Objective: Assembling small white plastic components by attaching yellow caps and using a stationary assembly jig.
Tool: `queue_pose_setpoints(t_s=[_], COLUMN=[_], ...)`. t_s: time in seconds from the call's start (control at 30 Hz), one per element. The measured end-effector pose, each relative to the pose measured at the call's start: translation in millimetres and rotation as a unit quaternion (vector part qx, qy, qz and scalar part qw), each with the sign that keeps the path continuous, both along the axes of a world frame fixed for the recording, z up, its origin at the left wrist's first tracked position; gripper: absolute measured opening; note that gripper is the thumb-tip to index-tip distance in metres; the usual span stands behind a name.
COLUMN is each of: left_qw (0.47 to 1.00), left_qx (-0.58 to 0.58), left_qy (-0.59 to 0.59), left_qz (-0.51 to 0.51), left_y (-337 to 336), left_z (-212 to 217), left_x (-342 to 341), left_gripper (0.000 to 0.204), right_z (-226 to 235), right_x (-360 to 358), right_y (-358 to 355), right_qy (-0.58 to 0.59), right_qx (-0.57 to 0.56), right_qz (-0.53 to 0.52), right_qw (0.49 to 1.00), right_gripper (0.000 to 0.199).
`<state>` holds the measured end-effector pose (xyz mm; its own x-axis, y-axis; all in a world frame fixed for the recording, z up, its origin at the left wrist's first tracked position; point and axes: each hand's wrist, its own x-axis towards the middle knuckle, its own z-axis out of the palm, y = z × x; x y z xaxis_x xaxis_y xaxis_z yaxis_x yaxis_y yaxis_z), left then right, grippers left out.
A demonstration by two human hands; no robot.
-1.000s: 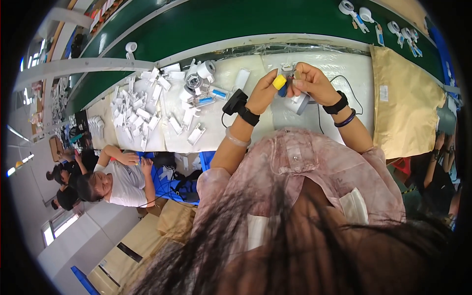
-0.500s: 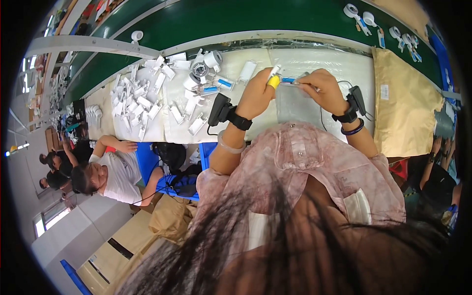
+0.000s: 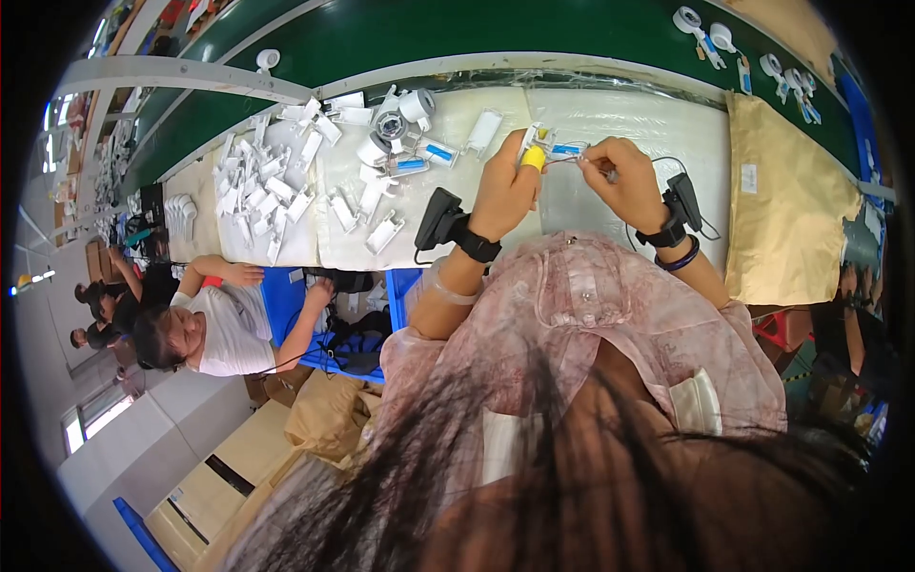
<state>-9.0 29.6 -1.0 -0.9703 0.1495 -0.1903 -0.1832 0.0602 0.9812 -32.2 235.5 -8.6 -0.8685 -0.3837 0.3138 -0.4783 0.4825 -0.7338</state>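
My left hand (image 3: 505,195) is closed on a small white plastic housing (image 3: 536,136), and a yellow cover sits on its thumb. From the housing, a blue cylindrical cell (image 3: 569,150) points toward my right hand (image 3: 624,183). That hand pinches the end of a thin wire (image 3: 570,160) beside the cell. Left of my hands, white plastic housings (image 3: 276,191) lie heaped on the table, with round white heads (image 3: 391,125) near them. Two housings there hold blue cells (image 3: 440,153). A single white housing (image 3: 485,131) rests just left of my left hand.
Beyond the table's raised edge runs a green conveyor belt (image 3: 477,38) carrying white round-headed units (image 3: 721,36). Brown paper (image 3: 786,210) covers the table's right end. At the left, a person in a white shirt (image 3: 233,329) sits by a blue crate (image 3: 283,305). Black wrist devices trail cables.
My right hand has drawn slightly away from the housing, and a thin wire now shows between the hands. My left hand has turned a little. The person at left has reached toward the crate.
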Motion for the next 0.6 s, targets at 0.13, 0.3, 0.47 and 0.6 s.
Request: queue_pose_setpoints(t_s=[0.13, 0.3, 0.47, 0.6], left_qw=[0.992, 0.991, 0.986, 0.989], left_qx=[0.116, 0.125, 0.155, 0.14], left_qy=[-0.046, -0.031, -0.017, -0.007], left_qz=[0.013, -0.024, -0.049, -0.037], left_y=[11.0, 14.2, 16.4, 21.0], left_z=[-7.1, -5.6, -1.4, 4.7], left_x=[1.1, 4.6, 8.5, 10.3], left_gripper=[0.041, 0.038, 0.04, 0.04], right_z=[2.7, -0.3, 0.4, -1.2], right_x=[3.2, 5.7, 5.9, 8.0], right_y=[-12.6, -9.6, -10.8, -9.0], right_qy=[0.014, 0.024, 0.101, 0.124], right_qx=[-0.099, -0.112, -0.112, -0.1], right_qz=[-0.062, -0.009, 0.013, -0.006], right_qw=[0.993, 0.993, 0.989, 0.987], right_gripper=[0.012, 0.017, 0.019, 0.021])
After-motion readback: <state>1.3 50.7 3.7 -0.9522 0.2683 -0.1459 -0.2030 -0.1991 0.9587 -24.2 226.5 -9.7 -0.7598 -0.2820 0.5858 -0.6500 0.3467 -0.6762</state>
